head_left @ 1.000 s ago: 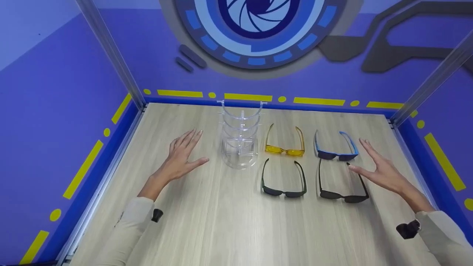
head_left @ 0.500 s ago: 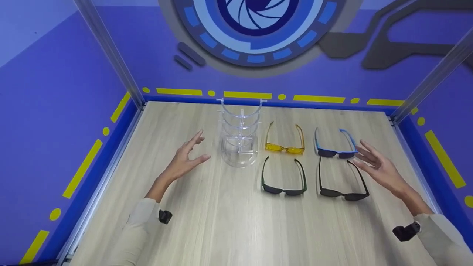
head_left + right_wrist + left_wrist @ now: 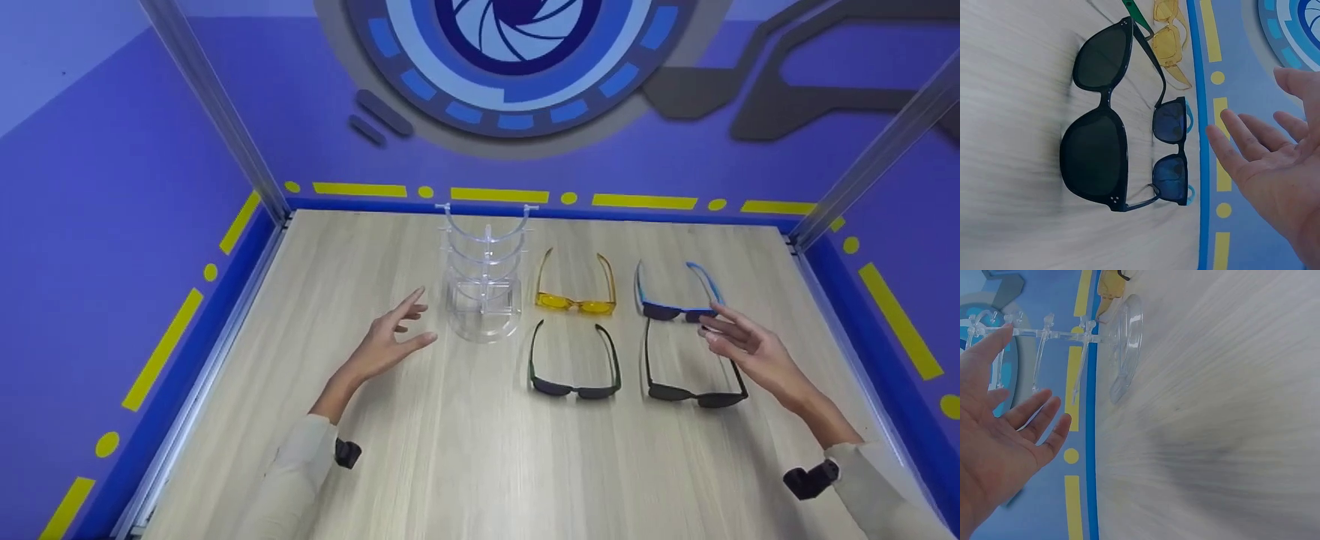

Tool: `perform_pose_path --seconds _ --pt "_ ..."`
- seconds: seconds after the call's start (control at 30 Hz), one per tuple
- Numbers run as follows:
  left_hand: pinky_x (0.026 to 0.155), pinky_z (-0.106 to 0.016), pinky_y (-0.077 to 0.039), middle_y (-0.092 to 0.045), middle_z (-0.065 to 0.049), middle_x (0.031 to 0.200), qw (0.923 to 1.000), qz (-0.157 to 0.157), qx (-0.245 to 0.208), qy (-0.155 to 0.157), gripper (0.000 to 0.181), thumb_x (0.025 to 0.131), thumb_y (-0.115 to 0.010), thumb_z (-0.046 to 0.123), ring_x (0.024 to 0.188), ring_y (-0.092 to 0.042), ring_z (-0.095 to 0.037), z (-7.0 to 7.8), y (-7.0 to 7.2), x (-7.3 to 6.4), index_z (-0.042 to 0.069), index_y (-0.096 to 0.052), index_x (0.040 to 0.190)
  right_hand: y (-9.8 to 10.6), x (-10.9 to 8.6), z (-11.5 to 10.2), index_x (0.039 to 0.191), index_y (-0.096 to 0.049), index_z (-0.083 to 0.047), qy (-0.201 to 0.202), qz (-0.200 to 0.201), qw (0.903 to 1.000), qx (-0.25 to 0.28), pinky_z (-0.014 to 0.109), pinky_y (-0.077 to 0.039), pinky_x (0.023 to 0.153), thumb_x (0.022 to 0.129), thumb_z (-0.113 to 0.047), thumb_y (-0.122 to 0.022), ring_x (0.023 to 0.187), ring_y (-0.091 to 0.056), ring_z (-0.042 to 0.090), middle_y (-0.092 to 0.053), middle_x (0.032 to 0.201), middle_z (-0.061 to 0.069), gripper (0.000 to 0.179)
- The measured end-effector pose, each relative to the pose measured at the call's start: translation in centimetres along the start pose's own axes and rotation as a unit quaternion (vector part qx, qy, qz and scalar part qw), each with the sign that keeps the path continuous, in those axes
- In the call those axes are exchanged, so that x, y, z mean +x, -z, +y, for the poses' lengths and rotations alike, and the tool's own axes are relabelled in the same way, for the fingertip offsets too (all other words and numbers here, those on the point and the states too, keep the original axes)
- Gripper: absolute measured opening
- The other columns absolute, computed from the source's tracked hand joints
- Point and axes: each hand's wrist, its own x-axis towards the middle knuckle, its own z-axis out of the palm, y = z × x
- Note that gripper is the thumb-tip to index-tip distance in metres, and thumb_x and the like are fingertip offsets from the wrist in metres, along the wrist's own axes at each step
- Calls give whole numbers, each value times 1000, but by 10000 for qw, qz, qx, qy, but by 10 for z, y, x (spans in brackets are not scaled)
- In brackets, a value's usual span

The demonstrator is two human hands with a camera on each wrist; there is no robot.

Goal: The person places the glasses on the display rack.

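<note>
My left hand (image 3: 386, 343) hovers just left of a clear plastic glasses stand (image 3: 486, 330), fingers loosely bent, touching nothing. The stand has several curved arms on an upright and a rounded base. My right hand (image 3: 754, 356) hangs above the right-hand glasses, its fingers relaxed and holding nothing. Partly behind its fingertips are blue-framed sunglasses (image 3: 663, 311). Below them lie black sunglasses (image 3: 718, 400), one temple partly covered by the hand. Yellow glasses (image 3: 576, 304) lie right of the stand, with dark green-framed sunglasses (image 3: 576, 391) nearer me. All temples are unfolded and point away from me.
A light wood-grain table (image 3: 480, 465) carries everything. Blue-purple printed panels (image 3: 622, 165) with yellow dashes wall in its back and sides, with metal posts (image 3: 217, 112) at the corners. Small black cameras sit at both sleeve cuffs.
My right hand has moved left and slightly toward me, over the black sunglasses. The left hand has moved a little right and nearer, its fingers bending more. Glasses and stand have stayed put.
</note>
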Motion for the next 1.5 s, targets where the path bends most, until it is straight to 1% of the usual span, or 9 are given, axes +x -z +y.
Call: perform_pose_path --seconds 0.17,0.33,0.5,0.63,0.87,1.03,1.1,1.3,1.5 --pt "110 -60 -46 -55 -19 148 9998 -173 -70 51 80 97 -72 29 135 -53 -39 3 -11 8 15 -28 162 -4 -2 3 159 -27 3 -6 -152 9991 396 14 -55 96 105 1 -49 125 -63 0 -62 139 -18 58" --pt "109 -58 -48 -56 -19 146 9990 -383 -200 78 80 97 -71 30 133 -55 -38 6 -23 15 13 -28 162 -10 -7 7 158 -28 3 24 -290 9981 544 16 -55 97 106 2 -47 125 -63 3 -62 140 -15 56" --pt "108 -62 -48 -55 -25 146 9972 -618 -425 -49 80 98 -69 28 131 -54 -43 6 -37 19 7 -27 162 -19 -10 14 157 -29 5 -63 -393 9975 589 20 -57 97 105 2 -48 124 -65 5 -64 138 -14 55" --pt "106 -63 -48 -55 -27 145 9951 -789 -586 -137 77 99 -68 26 129 -55 -46 4 -48 18 6 -27 161 -29 -9 19 157 -30 3 -218 -484 9962 692 23 -59 96 106 1 -49 121 -67 8 -65 137 -13 55" --pt "103 -51 -53 -61 -25 138 9931 -907 -739 -118 62 102 -64 19 122 -62 -39 10 -67 22 6 -38 157 -43 -3 18 156 -32 4 -344 -538 9965 545 26 -61 92 106 -3 -50 116 -70 12 -67 137 -1 53" --pt "102 -42 -55 -64 -22 135 9917 -1058 -731 -69 58 102 -62 18 119 -64 -32 14 -79 25 9 -42 156 -58 -2 15 155 -33 5 -663 -536 9948 556 28 -61 92 106 -7 -52 114 -71 12 -69 130 -11 54" --pt "102 -42 -55 -64 -23 133 9906 -1124 -779 -81 57 103 -62 18 118 -65 -32 15 -86 24 8 -43 155 -64 -3 14 155 -33 6 -766 -579 9938 554 29 -61 93 106 -9 -53 115 -71 12 -69 130 -10 55" --pt "103 -47 -55 -65 -24 133 9873 -1351 -832 -84 54 104 -60 17 119 -65 -34 17 -105 24 5 -43 154 -79 -2 14 155 -32 6 -840 -860 9912 560 28 -59 97 107 -15 -54 119 -68 8 -66 138 1 57" --pt "109 -48 -52 -60 -28 138 9850 -1333 -1073 -200 52 104 -58 11 124 -62 -39 16 -126 33 -1 -43 152 -97 -4 16 155 -33 7 -884 -782 9914 563 21 -56 100 105 -13 -56 120 -65 3 -51 147 32 58"
